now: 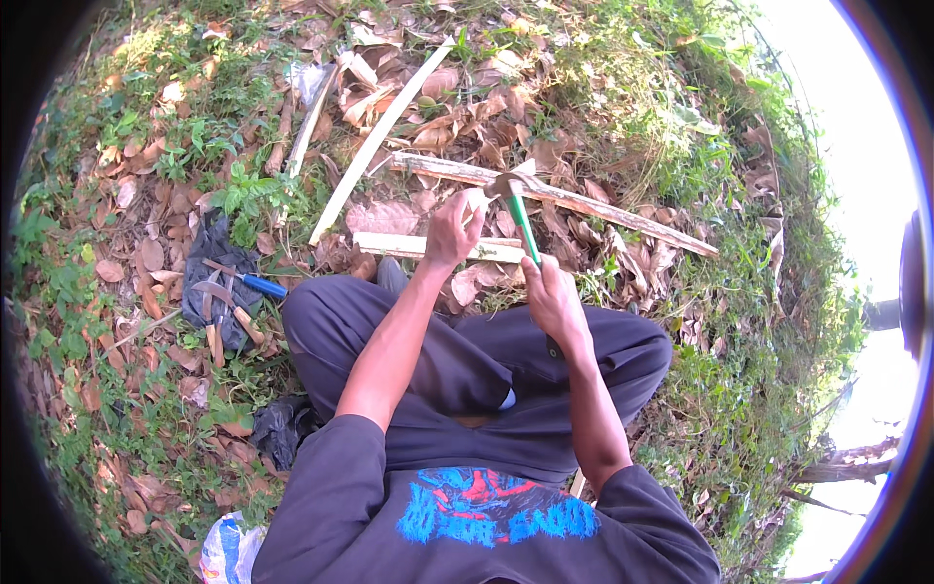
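Observation:
My right hand is wrapped round the green handle of a claw hammer, held upright in front of my crossed legs. Close to the hammer's metal head, my left hand is closed with its fingers pinched together; whatever they hold is too small to make out. Beneath the hands a short pale wooden board lies crosswise by my shins, partly hidden by my left hand. Just beyond the hammer head, a long rough-edged wooden strip slants across the leaves.
To the left, a long pale wooden strip and a shorter stick lie on leafy ground. Beside my left knee, a black plastic sheet bears a blue-handled tool and curved blades with wooden handles. Another black bag sits nearer.

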A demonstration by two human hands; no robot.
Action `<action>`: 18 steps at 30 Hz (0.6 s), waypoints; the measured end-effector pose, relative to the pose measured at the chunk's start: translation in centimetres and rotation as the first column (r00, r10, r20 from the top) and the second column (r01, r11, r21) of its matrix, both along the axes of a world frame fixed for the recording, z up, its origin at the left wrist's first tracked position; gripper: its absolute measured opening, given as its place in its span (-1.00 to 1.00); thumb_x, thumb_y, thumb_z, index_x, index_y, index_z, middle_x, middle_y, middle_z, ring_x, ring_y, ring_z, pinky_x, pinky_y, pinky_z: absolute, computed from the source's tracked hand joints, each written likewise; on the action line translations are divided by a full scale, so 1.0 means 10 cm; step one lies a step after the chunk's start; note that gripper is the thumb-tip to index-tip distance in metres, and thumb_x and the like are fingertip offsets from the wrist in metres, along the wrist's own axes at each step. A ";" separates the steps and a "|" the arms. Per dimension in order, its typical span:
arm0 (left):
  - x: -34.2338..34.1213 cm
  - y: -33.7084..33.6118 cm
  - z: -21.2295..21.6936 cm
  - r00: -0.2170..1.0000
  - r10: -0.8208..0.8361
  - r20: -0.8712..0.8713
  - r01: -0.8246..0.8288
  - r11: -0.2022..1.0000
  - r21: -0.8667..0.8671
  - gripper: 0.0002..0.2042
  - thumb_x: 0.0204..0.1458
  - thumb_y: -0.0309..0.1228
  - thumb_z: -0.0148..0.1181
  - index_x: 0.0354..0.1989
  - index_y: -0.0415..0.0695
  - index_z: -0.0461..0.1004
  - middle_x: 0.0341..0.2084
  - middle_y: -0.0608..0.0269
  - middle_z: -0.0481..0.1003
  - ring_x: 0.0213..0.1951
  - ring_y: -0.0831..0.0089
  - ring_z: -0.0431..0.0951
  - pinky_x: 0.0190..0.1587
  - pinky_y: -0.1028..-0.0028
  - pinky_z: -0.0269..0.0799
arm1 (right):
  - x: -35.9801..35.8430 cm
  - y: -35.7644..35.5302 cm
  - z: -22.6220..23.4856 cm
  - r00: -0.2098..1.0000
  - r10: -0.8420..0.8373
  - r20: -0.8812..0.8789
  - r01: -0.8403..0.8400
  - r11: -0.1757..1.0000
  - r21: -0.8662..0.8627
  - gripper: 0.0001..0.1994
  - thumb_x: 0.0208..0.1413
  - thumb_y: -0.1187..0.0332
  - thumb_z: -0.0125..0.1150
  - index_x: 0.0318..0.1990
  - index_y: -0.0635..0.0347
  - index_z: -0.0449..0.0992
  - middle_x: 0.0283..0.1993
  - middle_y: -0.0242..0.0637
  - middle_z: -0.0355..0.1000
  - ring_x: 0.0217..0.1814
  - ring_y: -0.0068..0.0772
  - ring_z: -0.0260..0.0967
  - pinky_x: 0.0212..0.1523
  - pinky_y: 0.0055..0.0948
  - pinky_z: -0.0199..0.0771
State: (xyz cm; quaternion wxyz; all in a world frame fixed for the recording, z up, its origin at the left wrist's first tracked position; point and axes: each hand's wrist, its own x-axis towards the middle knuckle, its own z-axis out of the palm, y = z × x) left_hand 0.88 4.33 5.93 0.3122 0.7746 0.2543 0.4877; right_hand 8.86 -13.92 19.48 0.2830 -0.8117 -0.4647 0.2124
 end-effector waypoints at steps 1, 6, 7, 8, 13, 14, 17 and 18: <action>-0.02 0.03 -0.01 1.000 -0.006 -0.005 0.006 0.999 -0.031 -0.71 0.15 -0.38 0.12 -0.05 -0.32 0.42 -0.31 -0.11 0.56 -0.27 0.00 0.61 -0.21 0.18 0.54 | -0.01 0.05 0.19 0.980 -0.106 -0.166 0.088 0.990 -0.111 -0.67 0.40 0.18 -0.07 -0.23 0.32 0.39 -0.46 0.11 0.37 -0.41 0.19 0.32 -0.35 0.01 0.28; 0.00 -0.08 0.04 0.999 -0.027 -0.041 0.027 1.000 0.013 -0.74 0.16 -0.40 0.10 -0.05 -0.30 0.40 -0.33 -0.11 0.55 -0.31 0.01 0.62 -0.26 0.19 0.56 | -0.01 -0.06 -0.17 0.997 -0.021 0.074 0.022 1.000 -0.007 -0.68 0.41 0.18 -0.11 -0.19 0.30 0.39 -0.48 0.09 0.36 -0.42 0.20 0.31 -0.36 0.05 0.26; 0.05 -0.05 0.00 1.000 0.010 0.013 -0.010 0.999 0.048 -0.74 0.16 -0.40 0.09 -0.05 -0.30 0.40 -0.34 -0.11 0.54 -0.31 0.00 0.62 -0.27 0.19 0.56 | 0.01 -0.08 -0.22 0.925 0.071 0.372 -0.167 0.959 0.230 -0.66 0.41 0.16 -0.12 -0.18 0.32 0.38 -0.44 0.13 0.37 -0.33 0.21 0.32 -0.32 0.04 0.26; 0.03 -0.02 0.00 1.000 0.001 0.006 -0.001 0.999 0.033 -0.74 0.16 -0.40 0.10 -0.05 -0.30 0.40 -0.34 -0.11 0.54 -0.31 0.00 0.62 -0.27 0.19 0.56 | 0.00 -0.03 -0.06 0.980 0.027 0.198 -0.055 0.989 0.140 -0.66 0.42 0.16 -0.12 -0.17 0.33 0.38 -0.43 0.14 0.37 -0.31 0.21 0.32 -0.30 0.03 0.27; 0.02 -0.07 -0.04 1.000 0.001 -0.020 0.000 1.000 0.003 -0.74 0.15 -0.38 0.11 -0.07 -0.30 0.41 -0.34 -0.10 0.55 -0.33 0.03 0.62 -0.27 0.20 0.57 | -0.05 -0.04 0.18 0.983 -0.163 -0.085 0.160 0.986 -0.041 -0.66 0.42 0.16 -0.12 -0.17 0.32 0.37 -0.47 0.14 0.35 -0.36 0.24 0.31 -0.29 0.07 0.28; 0.04 -0.05 -0.04 0.999 0.003 -0.032 -0.003 1.000 -0.001 -0.74 0.15 -0.38 0.11 -0.07 -0.29 0.42 -0.34 -0.10 0.55 -0.33 0.03 0.62 -0.27 0.20 0.57 | -0.08 -0.02 0.18 0.980 -0.155 -0.122 0.150 0.987 -0.048 -0.66 0.41 0.15 -0.11 -0.18 0.31 0.37 -0.48 0.14 0.35 -0.37 0.24 0.31 -0.30 0.08 0.27; 0.02 -0.08 0.03 1.000 -0.014 -0.015 0.014 1.000 0.014 -0.75 0.16 -0.38 0.10 -0.07 -0.28 0.43 -0.34 -0.08 0.56 -0.33 0.06 0.63 -0.26 0.22 0.58 | -0.02 -0.12 -0.03 0.992 -0.034 0.118 0.021 0.994 0.112 -0.64 0.41 0.12 -0.10 -0.22 0.30 0.37 -0.51 0.11 0.35 -0.43 0.24 0.32 -0.37 0.07 0.26; 0.00 -0.08 -0.01 1.000 -0.009 -0.006 0.009 1.000 0.018 -0.75 0.16 -0.38 0.10 -0.07 -0.27 0.43 -0.35 -0.07 0.56 -0.33 0.07 0.63 -0.26 0.22 0.59 | -0.02 -0.08 0.08 0.998 -0.064 0.020 0.063 0.996 0.056 -0.64 0.41 0.12 -0.10 -0.22 0.30 0.37 -0.51 0.10 0.36 -0.45 0.23 0.32 -0.38 0.06 0.26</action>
